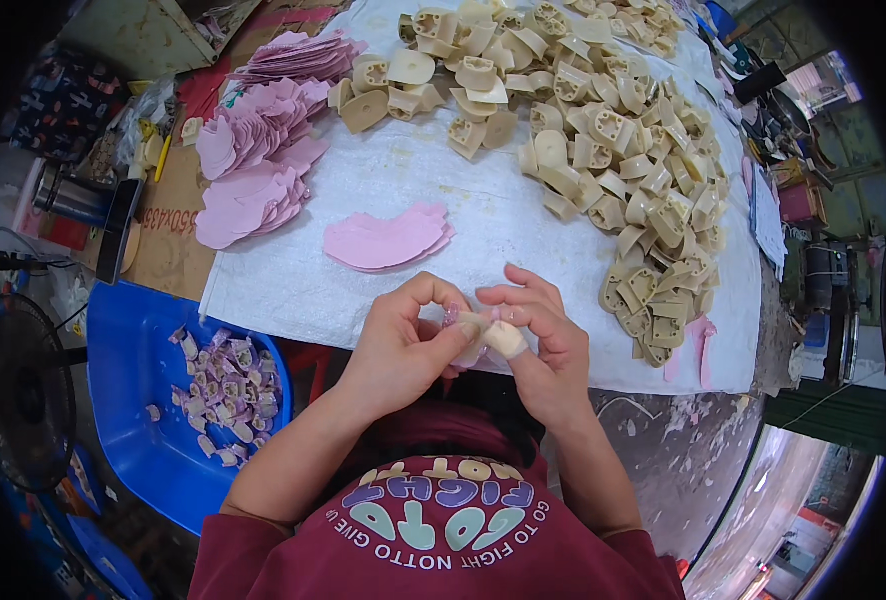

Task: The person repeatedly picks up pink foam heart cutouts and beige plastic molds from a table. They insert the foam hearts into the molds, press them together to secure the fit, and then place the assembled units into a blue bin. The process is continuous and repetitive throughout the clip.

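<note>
Near the table's front edge, my two hands meet over a small beige shoe heel [478, 322], mostly hidden by the fingers. My left hand [403, 340] pinches it between thumb and bent forefinger. The right hand [551, 350] grips its other side, with the thumb bearing a pale wrap and the upper fingers raised. Shiny pinkish patches show around several fingertips. Just beyond my hands lies a small stack of curved pink sheet pieces [388, 238].
Bare beige heels [653, 190] are heaped across the back and right of the white table cover [363, 180]. More pink pieces [263, 130] are stacked at the far left. Below left stands a blue tub [128, 400] with several pink-covered heels [228, 385]. A fan [23, 390] stands beyond it.
</note>
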Tool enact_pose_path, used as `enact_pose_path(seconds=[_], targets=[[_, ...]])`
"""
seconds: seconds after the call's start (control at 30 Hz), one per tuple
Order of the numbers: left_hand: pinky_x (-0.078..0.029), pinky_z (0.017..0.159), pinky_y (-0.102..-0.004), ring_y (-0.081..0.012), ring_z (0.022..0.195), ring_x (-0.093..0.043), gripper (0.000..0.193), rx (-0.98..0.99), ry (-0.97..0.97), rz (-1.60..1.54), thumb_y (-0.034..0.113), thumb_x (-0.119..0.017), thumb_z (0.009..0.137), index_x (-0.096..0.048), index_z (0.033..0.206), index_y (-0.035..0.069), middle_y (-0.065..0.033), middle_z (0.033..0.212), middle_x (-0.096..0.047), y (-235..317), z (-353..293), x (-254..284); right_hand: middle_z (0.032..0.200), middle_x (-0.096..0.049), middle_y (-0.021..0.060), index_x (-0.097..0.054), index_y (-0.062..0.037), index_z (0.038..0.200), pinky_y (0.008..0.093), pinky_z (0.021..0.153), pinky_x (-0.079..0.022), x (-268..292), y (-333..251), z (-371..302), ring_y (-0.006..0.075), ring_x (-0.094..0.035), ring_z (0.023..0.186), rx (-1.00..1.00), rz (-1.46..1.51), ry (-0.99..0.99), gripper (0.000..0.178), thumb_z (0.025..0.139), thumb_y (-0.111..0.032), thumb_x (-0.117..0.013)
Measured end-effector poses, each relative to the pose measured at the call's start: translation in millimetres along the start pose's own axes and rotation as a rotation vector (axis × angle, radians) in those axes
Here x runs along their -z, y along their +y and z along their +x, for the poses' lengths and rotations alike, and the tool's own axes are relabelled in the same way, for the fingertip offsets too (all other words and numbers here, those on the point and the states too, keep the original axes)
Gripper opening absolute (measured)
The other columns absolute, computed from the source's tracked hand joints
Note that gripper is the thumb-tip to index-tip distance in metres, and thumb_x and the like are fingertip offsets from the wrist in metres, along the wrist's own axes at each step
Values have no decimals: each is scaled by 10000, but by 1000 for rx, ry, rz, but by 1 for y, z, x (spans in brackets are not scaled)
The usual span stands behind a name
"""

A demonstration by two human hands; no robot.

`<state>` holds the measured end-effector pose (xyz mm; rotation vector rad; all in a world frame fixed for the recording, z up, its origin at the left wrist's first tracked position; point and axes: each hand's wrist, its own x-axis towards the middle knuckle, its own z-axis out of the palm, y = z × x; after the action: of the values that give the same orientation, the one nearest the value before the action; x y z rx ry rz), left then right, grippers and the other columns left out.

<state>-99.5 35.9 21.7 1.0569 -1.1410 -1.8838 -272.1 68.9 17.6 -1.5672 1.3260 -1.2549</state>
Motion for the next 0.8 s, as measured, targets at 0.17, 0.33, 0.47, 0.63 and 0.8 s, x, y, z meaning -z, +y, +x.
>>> enact_pose_path(seconds=[0.17,0.33,0.47,0.63,0.8], targets=[[-517,557,-225,-95,726,-623,107,129,-91,99,60,-619,909,-528,965,62,-46,939,-598,12,-1,7,1030,-688,58,-681,-69,855,422,1012,-378,-2,8,-2,305,-470,1232,-94,11,-18,42,817,-73,-663],[-512,548,-281,-140,666,-635,190,-472,33,638,120,-636,918,-537,1067,56,-112,1020,-618,5,6,14,1086,-682,72,-718,-82,935,430,1015,-368,-3,1,6,317,-473,1219,-92,-79,-44,142,799,-73,-677],[-566,672,-345,-224,811,-681,359,-9,-14,-318,203,-596,947,-488,1254,51,-150,1169,-590,3,0,-2,1152,-666,81,-723,-78,968,456,1047,-335,-2,-9,13,327,-462,1244,142,-280,183,167,809,-70,-669],[-522,895,-402,-284,1100,-603,547,57,-92,-788,217,-474,957,-300,1452,63,-148,1231,-568,8,2,0,1255,-614,121,-696,-67,1076,404,1028,-371,-16,-11,4,318,-465,1256,292,-378,126,241,844,-117,-654],[-506,847,-352,-237,1044,-602,601,-39,-115,-813,229,-425,959,-217,1509,100,-117,1263,-549,8,-6,-6,1487,-382,134,-560,-61,1311,332,962,-438,-24,-21,15,218,-476,1256,-274,521,4,393,921,-112,-567]])
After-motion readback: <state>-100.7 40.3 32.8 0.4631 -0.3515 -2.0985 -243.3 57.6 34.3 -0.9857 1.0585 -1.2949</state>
